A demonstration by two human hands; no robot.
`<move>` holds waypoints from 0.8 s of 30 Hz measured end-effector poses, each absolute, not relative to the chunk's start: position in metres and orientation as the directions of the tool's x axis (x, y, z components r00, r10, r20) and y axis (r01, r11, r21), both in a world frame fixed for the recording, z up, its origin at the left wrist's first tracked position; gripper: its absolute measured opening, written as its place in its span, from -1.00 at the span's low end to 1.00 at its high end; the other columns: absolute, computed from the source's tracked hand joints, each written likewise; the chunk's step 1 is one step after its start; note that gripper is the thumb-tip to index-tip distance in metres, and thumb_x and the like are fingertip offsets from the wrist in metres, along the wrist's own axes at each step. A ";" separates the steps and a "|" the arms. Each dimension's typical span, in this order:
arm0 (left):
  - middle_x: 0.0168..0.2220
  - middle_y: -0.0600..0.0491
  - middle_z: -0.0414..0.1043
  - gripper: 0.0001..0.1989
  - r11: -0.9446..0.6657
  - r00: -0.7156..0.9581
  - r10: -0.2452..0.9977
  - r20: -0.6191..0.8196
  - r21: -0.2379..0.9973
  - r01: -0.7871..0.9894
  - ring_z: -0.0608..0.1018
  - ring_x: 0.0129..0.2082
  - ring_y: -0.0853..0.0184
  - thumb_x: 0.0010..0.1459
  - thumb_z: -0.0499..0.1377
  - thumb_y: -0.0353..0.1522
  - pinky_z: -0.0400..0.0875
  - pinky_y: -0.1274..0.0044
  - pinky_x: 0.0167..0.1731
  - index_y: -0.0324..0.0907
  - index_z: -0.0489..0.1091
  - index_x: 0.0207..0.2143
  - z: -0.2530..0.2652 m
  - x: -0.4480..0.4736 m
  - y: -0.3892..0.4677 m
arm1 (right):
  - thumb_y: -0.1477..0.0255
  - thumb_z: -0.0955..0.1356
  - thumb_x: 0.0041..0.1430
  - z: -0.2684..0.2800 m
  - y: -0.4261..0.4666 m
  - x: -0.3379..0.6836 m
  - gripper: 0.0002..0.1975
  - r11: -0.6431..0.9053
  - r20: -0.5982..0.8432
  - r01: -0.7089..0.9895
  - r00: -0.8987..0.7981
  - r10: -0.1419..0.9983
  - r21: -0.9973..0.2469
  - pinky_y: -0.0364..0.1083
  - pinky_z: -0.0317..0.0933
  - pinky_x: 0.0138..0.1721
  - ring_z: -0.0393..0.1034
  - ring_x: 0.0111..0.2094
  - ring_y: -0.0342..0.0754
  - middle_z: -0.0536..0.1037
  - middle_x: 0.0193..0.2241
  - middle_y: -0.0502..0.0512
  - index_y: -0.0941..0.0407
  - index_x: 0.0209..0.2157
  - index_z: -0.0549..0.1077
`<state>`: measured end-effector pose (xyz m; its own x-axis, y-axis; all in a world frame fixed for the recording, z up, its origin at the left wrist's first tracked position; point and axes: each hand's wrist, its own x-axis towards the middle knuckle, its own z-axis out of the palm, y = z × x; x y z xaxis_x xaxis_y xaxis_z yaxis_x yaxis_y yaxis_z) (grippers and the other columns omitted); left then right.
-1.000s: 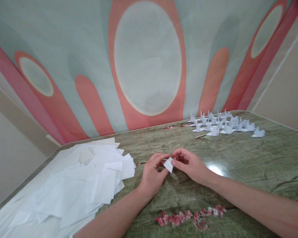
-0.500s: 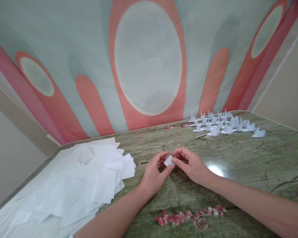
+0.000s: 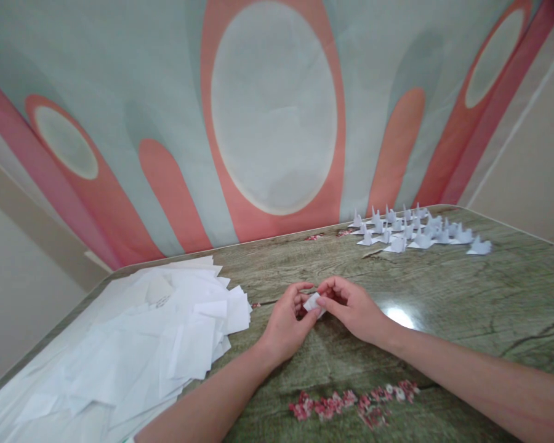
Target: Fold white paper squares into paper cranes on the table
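A small folded piece of white paper [image 3: 312, 302] is held just above the table, between both hands. My left hand [image 3: 290, 322] pinches its left side between thumb and fingers. My right hand [image 3: 351, 309] grips the right side, the thumb pressed on the paper's face. The fingers partly cover the paper, so its full shape is hidden. Beyond the hands, at the back right, stands a group of folded white paper cranes [image 3: 423, 238], several rows deep.
A large spread heap of white paper sheets [image 3: 133, 344] covers the left of the wood-patterned table [image 3: 443, 289]. Pink flowers [image 3: 332, 405] are printed near the front edge. A patterned pink and grey-green backdrop [image 3: 277, 227] rises behind the table's back edge.
The folded paper has turned slightly between the fingers, and a bit more of it shows below the right thumb. Both hands remain in nearly the same place.
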<state>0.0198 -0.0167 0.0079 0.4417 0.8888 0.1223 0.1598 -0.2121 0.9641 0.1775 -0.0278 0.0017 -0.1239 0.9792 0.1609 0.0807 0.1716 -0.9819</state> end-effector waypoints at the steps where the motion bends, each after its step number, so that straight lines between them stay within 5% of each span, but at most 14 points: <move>1: -0.42 0.09 0.38 -0.64 -0.196 0.444 0.889 0.107 0.968 0.158 0.49 -0.41 0.41 0.05 0.15 -0.45 0.37 0.57 -0.37 -0.21 0.15 -0.08 0.008 0.020 -0.016 | 0.38 0.33 0.04 0.001 -0.027 0.178 -0.84 0.159 0.151 0.071 -0.108 0.983 -0.985 -0.16 0.20 -0.41 0.30 -0.47 -0.16 0.38 -0.51 -0.06 0.14 -0.34 0.31; 12: -0.59 0.23 0.30 -0.58 -0.019 0.362 0.932 -0.001 0.999 0.050 0.49 -0.56 0.42 -0.05 0.21 -0.43 0.34 0.60 -0.49 -0.22 0.15 -0.12 0.010 0.022 -0.016 | 0.35 0.33 0.05 0.002 -0.024 0.182 -0.80 0.131 0.127 0.030 -0.110 0.986 -0.991 -0.15 0.21 -0.37 0.31 -0.44 -0.16 0.42 -0.48 -0.03 0.15 -0.29 0.31; 24: -0.42 0.05 0.44 -0.74 -0.041 0.401 0.915 0.042 0.999 -0.010 0.50 -0.44 0.41 0.14 0.07 -0.29 0.41 0.57 -0.38 -0.23 0.31 -0.15 0.008 0.020 -0.016 | 0.36 0.30 0.11 -0.002 -0.021 0.184 -0.84 0.131 0.126 0.027 -0.130 0.983 -0.991 -0.17 0.16 -0.42 0.28 -0.48 -0.18 0.41 -0.51 -0.04 0.15 -0.31 0.34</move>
